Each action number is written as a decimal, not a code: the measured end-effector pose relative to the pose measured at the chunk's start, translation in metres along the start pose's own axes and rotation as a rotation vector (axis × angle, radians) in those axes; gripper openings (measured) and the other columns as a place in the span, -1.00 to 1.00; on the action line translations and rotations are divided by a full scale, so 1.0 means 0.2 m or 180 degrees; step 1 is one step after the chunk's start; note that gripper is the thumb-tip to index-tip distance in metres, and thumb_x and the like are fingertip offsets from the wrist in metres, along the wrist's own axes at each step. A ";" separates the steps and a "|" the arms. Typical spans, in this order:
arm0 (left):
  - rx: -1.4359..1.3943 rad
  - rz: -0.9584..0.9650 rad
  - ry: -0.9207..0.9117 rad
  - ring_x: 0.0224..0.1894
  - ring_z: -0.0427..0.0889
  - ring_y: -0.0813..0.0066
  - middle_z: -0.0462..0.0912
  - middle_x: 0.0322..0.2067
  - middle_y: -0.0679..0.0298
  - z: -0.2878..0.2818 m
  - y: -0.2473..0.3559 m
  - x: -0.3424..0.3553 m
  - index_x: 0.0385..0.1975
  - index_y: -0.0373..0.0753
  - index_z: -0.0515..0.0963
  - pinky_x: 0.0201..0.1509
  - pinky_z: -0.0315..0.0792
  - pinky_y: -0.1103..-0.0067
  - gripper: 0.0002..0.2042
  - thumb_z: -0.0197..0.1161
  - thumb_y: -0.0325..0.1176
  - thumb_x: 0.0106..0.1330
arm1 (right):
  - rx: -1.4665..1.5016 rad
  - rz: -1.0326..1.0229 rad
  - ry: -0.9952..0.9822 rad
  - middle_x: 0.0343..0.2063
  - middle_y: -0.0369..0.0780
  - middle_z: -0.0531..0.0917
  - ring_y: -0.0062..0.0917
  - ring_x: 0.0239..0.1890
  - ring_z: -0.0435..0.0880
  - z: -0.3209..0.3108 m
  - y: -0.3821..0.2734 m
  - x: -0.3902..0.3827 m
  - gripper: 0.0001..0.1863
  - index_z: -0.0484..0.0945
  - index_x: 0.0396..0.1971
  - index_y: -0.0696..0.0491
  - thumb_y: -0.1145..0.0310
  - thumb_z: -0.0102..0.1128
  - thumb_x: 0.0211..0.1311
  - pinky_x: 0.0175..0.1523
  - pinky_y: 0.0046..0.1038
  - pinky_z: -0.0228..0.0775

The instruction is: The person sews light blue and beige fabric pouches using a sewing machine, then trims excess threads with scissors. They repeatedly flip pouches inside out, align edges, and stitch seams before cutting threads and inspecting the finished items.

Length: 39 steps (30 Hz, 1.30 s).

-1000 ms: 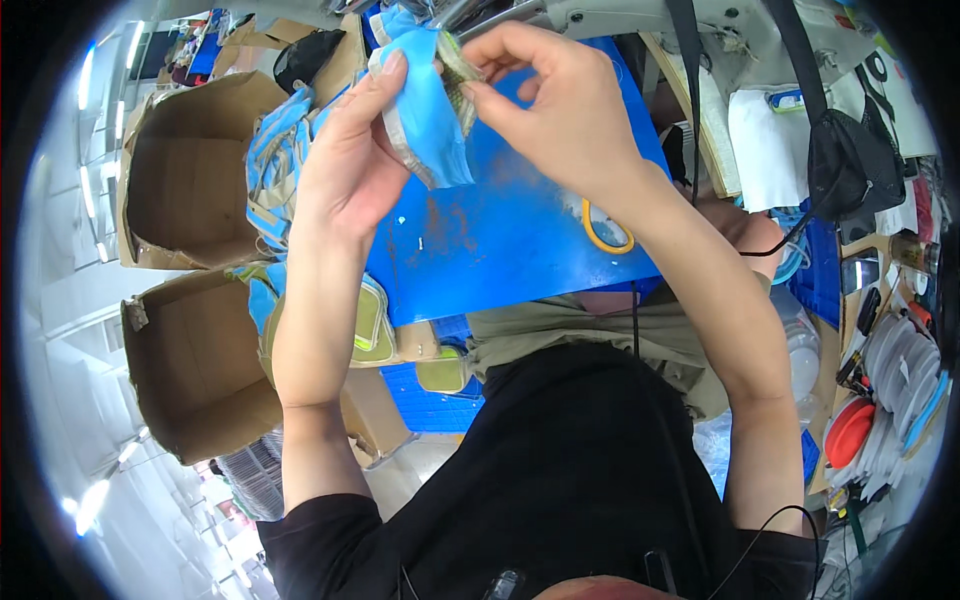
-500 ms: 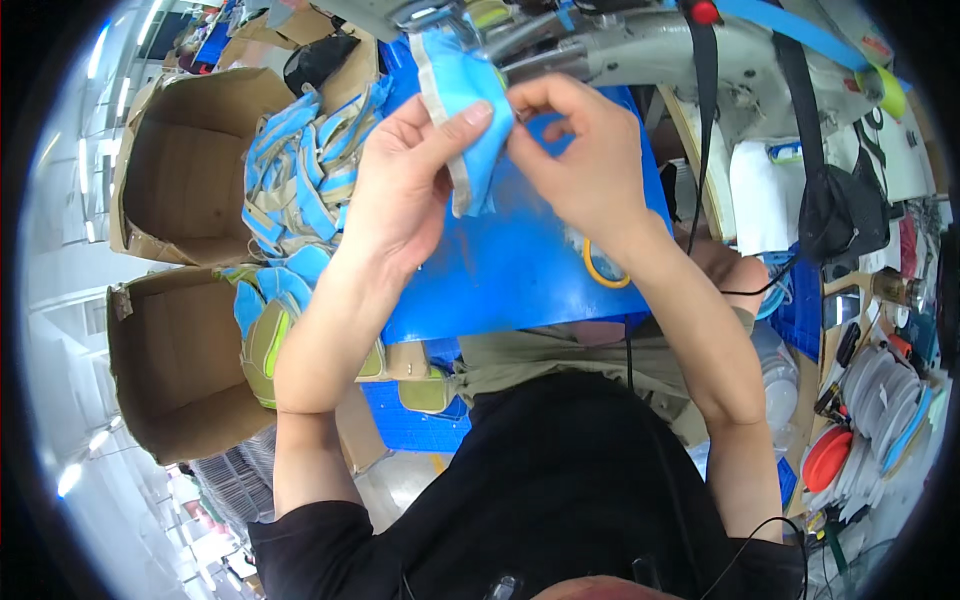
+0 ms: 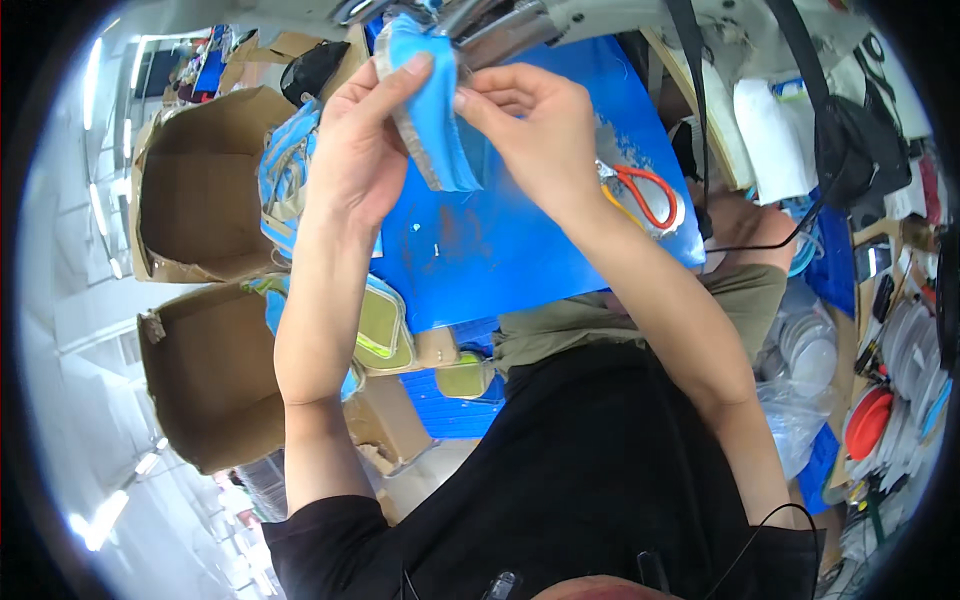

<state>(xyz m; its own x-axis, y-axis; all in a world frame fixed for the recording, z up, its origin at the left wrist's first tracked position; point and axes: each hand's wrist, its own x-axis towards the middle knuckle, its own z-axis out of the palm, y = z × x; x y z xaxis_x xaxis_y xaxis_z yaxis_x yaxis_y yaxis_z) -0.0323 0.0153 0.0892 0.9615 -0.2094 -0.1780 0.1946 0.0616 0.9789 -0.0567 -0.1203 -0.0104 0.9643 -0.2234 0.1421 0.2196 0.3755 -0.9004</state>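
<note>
A blue fabric piece with a grey border (image 3: 435,130) is held up over the blue work surface (image 3: 470,260), near the top of the view. My left hand (image 3: 365,140) is closed on it, thumb pressed on its face. My right hand (image 3: 530,130) pinches at its right edge with thumb and forefinger, the other fingers curled. Just above is metal machine hardware (image 3: 490,30). Scissors with red and orange handles (image 3: 650,195) lie right of my right hand, partly hidden by it.
Two cardboard boxes (image 3: 160,190) stand at left, beside a pile of blue-and-grey fabric pieces (image 3: 280,180) and olive pieces (image 3: 385,320). A black bag (image 3: 855,155) hangs at right above stacked discs (image 3: 895,350). A pale machine body (image 3: 610,15) spans the top.
My hands dipped, then rose again with the fabric, which stays between them. More of the scissors shows now beside my right hand.
</note>
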 end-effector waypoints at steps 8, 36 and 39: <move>-0.0332 -0.0238 -0.0131 -0.09 0.71 0.51 0.73 -0.13 0.26 -0.05 0.03 0.02 -0.03 -0.29 0.57 0.11 0.57 0.50 -0.81 0.26 -0.43 0.43 | 0.0114 -0.0763 -0.0055 -0.44 -0.21 0.77 -0.58 -0.37 0.76 -0.03 0.07 0.02 -0.85 0.73 -0.31 0.15 0.47 0.39 0.10 -0.31 -0.53 0.59; 0.0783 0.1129 0.0349 -0.20 0.71 0.61 0.76 -0.21 0.24 0.04 -0.14 0.07 -0.05 -0.33 0.58 -0.04 0.58 0.62 -0.66 0.48 -0.55 0.17 | -0.0471 -0.1022 -0.0229 -0.30 -0.18 0.72 -0.59 -0.33 0.69 -0.06 0.14 0.06 -0.79 0.64 -0.24 0.20 0.52 0.46 0.14 -0.21 -0.57 0.54; 0.0673 0.1017 0.0351 -0.19 0.72 0.59 0.76 -0.20 0.24 0.05 -0.11 0.08 -0.04 -0.33 0.57 -0.04 0.58 0.62 -0.65 0.47 -0.55 0.18 | -0.0268 -0.0709 -0.0286 -0.30 -0.23 0.72 -0.65 -0.29 0.67 -0.06 0.09 0.04 -0.82 0.65 -0.23 0.20 0.56 0.42 0.17 -0.15 -0.59 0.52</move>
<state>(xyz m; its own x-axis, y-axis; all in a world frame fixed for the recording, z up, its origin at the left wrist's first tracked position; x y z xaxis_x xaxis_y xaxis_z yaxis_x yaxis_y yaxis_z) -0.0234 0.0005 0.0654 0.9845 -0.1055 0.1403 -0.1507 -0.0981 0.9837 -0.0472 -0.1251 -0.0301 0.9036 -0.2100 0.3734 0.4187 0.2487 -0.8734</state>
